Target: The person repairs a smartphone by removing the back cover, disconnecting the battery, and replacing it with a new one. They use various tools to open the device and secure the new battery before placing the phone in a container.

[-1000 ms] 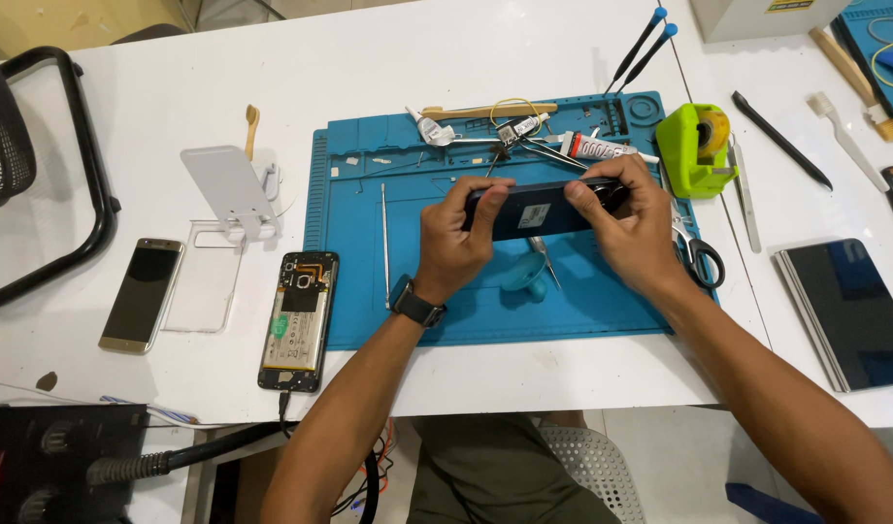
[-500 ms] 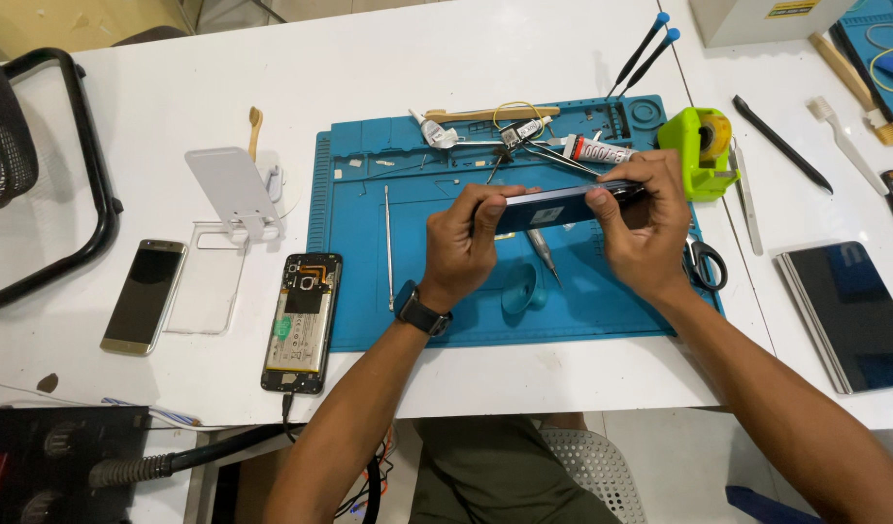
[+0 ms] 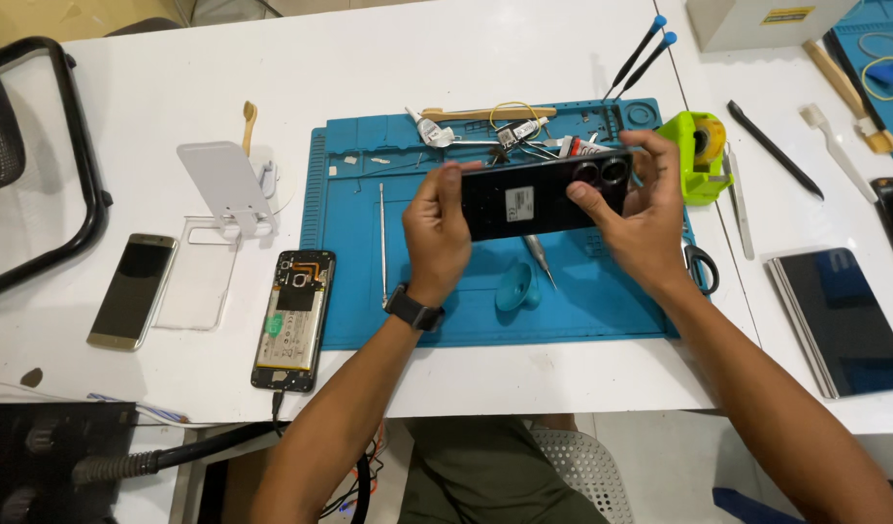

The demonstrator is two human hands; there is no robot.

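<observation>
Both hands grip a black phone [image 3: 544, 197] above the blue work mat [image 3: 354, 243], its back with two camera rings facing up. Left hand [image 3: 439, 228] clamps the left end, right hand [image 3: 644, 215] the camera end. Under it on the mat lie a blue suction cup [image 3: 515, 287] and a screwdriver [image 3: 541, 258]. An opened phone [image 3: 294, 320] rests on the mat's left edge; a gold phone [image 3: 133, 289] lies on the desk [image 3: 126, 126]. Tweezers and a glue tube crowd the mat's top tray [image 3: 524, 136].
</observation>
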